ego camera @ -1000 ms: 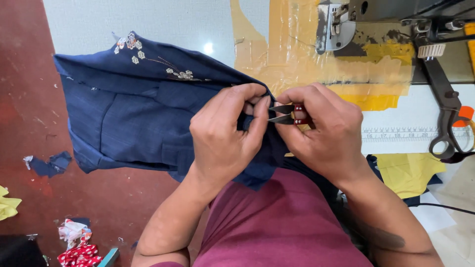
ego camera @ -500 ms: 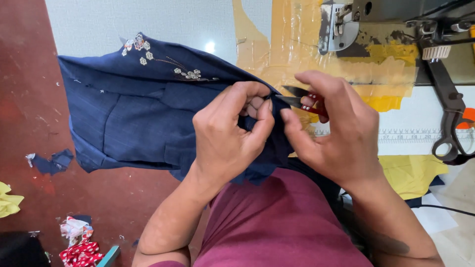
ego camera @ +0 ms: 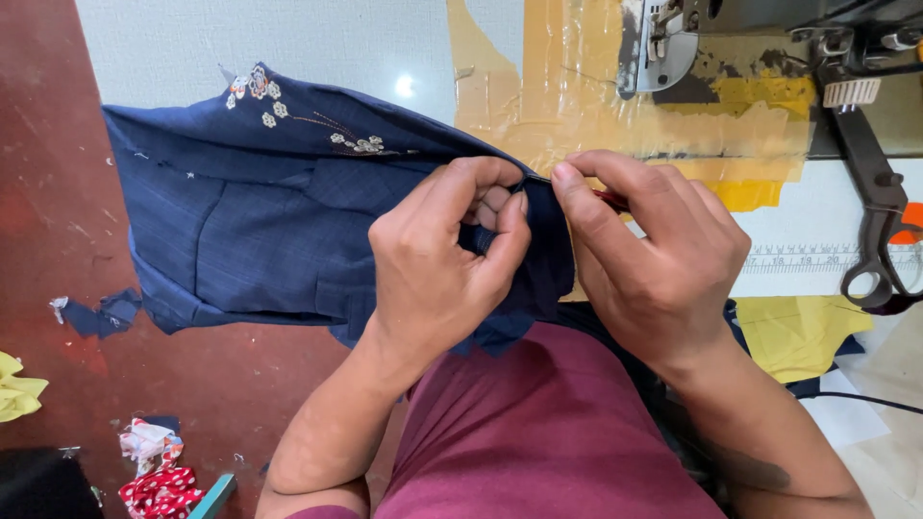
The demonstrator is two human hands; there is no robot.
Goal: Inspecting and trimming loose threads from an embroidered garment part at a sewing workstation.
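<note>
Over the lap, L hand & R hand both pinch blue cloth at its edge; R also grips red-handled snips, sewing machine behind.

The navy garment is matt woven cloth with pale embroidered flowers, the counter smooth and faintly glossy with shiny yellowed tape, and the scissors dull dark metal.
</note>
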